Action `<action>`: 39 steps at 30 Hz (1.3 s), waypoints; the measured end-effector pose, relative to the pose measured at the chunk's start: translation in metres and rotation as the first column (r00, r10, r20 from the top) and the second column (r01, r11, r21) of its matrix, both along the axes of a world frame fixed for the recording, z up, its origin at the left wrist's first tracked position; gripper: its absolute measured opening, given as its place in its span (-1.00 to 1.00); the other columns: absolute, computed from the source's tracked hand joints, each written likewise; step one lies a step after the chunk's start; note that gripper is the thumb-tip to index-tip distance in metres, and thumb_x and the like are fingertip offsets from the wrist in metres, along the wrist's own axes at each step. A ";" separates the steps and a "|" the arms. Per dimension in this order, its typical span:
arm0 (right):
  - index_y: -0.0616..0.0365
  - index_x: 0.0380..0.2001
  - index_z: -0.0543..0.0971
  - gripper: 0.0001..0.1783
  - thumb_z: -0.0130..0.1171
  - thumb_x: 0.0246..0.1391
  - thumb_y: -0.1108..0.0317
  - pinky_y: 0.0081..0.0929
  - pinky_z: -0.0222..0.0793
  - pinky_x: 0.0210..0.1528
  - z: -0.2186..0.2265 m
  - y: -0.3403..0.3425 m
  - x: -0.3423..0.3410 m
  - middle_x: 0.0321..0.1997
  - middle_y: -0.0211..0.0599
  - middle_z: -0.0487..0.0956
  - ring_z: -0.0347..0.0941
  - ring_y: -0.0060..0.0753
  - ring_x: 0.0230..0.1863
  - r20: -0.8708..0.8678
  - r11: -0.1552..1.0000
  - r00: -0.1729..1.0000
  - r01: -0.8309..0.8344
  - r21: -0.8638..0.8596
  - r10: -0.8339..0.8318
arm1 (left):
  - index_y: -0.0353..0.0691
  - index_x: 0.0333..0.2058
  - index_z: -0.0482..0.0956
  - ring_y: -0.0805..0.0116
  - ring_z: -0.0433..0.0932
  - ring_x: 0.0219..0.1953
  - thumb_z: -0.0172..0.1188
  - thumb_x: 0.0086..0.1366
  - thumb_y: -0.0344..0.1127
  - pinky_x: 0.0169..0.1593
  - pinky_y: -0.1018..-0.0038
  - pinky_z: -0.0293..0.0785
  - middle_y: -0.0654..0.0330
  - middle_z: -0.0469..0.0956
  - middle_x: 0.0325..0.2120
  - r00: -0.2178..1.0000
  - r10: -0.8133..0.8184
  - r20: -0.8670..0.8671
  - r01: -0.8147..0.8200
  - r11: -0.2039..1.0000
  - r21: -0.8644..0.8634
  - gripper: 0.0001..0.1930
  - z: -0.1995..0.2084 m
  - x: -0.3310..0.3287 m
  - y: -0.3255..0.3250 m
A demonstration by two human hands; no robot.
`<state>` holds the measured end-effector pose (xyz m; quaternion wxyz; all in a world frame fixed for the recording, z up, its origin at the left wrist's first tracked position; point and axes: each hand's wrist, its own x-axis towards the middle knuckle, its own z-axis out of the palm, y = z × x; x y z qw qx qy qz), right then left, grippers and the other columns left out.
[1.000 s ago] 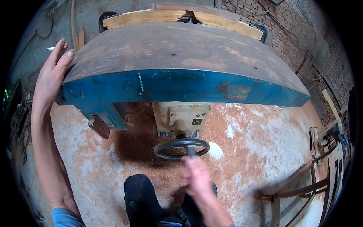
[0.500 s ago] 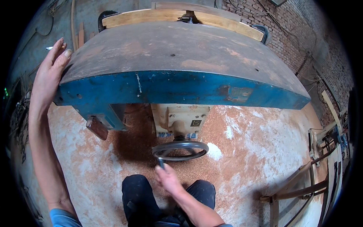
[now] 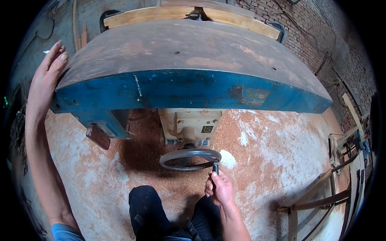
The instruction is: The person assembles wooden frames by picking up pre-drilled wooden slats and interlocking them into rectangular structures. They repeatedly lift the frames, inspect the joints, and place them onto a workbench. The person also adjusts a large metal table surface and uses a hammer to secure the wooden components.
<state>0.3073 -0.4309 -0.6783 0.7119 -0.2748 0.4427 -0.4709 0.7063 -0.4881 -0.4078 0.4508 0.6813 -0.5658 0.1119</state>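
Note:
Along the left corner of the machine's blue-edged table (image 3: 173, 89), my left hand (image 3: 47, 71) leans with its fingers bent over the edge. A small white cigarette (image 3: 46, 52) pokes out from between those fingers. Below the table front is a round metal handwheel (image 3: 190, 153), joined to the cream machine body (image 3: 189, 127). My right hand (image 3: 220, 188) is wrapped round the wheel's short black crank handle (image 3: 216, 168), at the wheel's near right side. Its thumb lies along the handle.
A wooden fence board (image 3: 155, 15) is clamped at the table's far edge by dark clamps (image 3: 275, 30). Beneath the table's left part hangs a blue switch box (image 3: 105, 124). Reddish sawdust covers the floor (image 3: 257, 160). A wooden frame (image 3: 313, 203) stands at the right.
My right hand has swung the crank handle from the wheel's near left to its near right. My left hand stays on the table edge. The view has shifted slightly.

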 end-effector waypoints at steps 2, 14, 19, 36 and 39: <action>0.07 -0.40 0.31 -0.83 -0.04 0.27 0.28 -0.61 0.17 -0.70 -0.019 0.000 0.001 -0.69 -0.46 0.34 0.18 -0.61 -0.75 -0.101 0.998 0.994 -0.036 0.049 0.041 | -0.26 0.29 0.14 0.04 0.19 0.30 -0.01 0.26 0.21 0.31 0.26 0.12 -0.11 0.16 0.27 1.000 -0.012 0.003 0.012 1.000 0.003 -0.20 -0.003 0.002 -0.004; 0.07 -0.46 0.26 -0.76 -0.03 0.26 0.26 -0.57 0.13 -0.69 -0.053 0.003 0.039 -0.72 -0.48 0.28 0.18 -0.59 -0.75 -0.277 0.981 0.944 -0.152 0.119 0.180 | -0.22 0.29 0.16 0.00 0.20 0.29 0.01 0.20 0.28 0.30 0.22 0.13 -0.09 0.19 0.25 1.000 0.016 0.000 -0.016 1.000 -0.021 -0.15 -0.007 0.005 -0.007; 0.08 -0.45 0.26 -0.76 -0.05 0.27 0.25 -0.54 0.10 -0.69 -0.072 0.011 0.069 -0.71 -0.47 0.26 0.14 -0.58 -0.74 -0.094 0.985 0.982 -0.154 0.080 0.162 | -0.20 0.29 0.15 0.00 0.20 0.29 0.01 0.18 0.31 0.30 0.20 0.14 -0.09 0.20 0.25 0.997 0.072 0.042 -0.072 0.997 0.005 -0.13 -0.005 0.005 -0.007; 0.01 -0.43 0.27 -0.79 -0.06 0.28 0.24 -0.59 0.12 -0.65 -0.062 0.011 0.075 -0.69 -0.50 0.26 0.15 -0.60 -0.70 0.019 0.973 0.982 -0.187 0.131 0.187 | 0.00 0.29 0.19 -0.01 0.22 0.28 0.00 0.08 0.46 0.26 0.05 0.20 -0.02 0.24 0.24 0.999 0.002 -0.033 -0.002 1.000 -0.014 -0.09 -0.006 0.026 -0.004; 0.02 -0.39 0.29 -0.82 -0.06 0.28 0.24 -0.58 0.12 -0.66 -0.060 0.014 0.068 -0.70 -0.50 0.25 0.15 -0.59 -0.71 0.031 0.979 0.992 -0.122 0.163 0.119 | -0.03 0.28 0.22 -0.01 0.30 0.23 0.05 0.10 0.41 0.27 0.07 0.16 -0.04 0.33 0.18 0.998 0.034 0.045 -0.033 0.999 -0.026 -0.12 -0.002 0.009 -0.006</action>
